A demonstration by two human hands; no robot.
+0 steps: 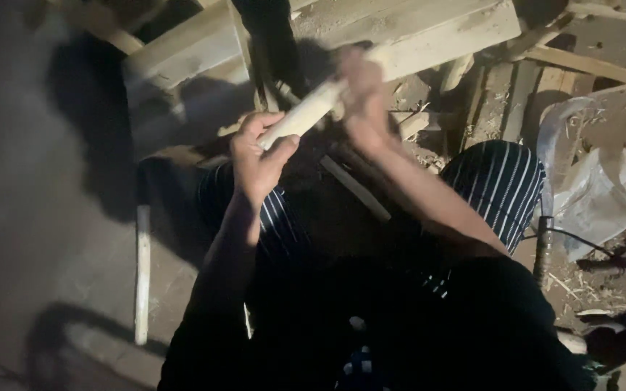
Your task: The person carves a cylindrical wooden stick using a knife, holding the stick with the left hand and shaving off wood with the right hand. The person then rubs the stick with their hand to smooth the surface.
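Observation:
My left hand grips the near end of a pale round wooden stick, which slants up to the right. Farther along the same stick, my right hand is closed around it and looks blurred. Both hands are raised over my knees, which are covered by dark trousers with thin white stripes. The stick's far end is hidden behind my right hand.
A thick pale wooden beam lies across the top. Wood offcuts and shavings litter the ground ahead. A crumpled plastic sheet and a dark cable lie at the right. A thin white slat lies on the grey floor at the left.

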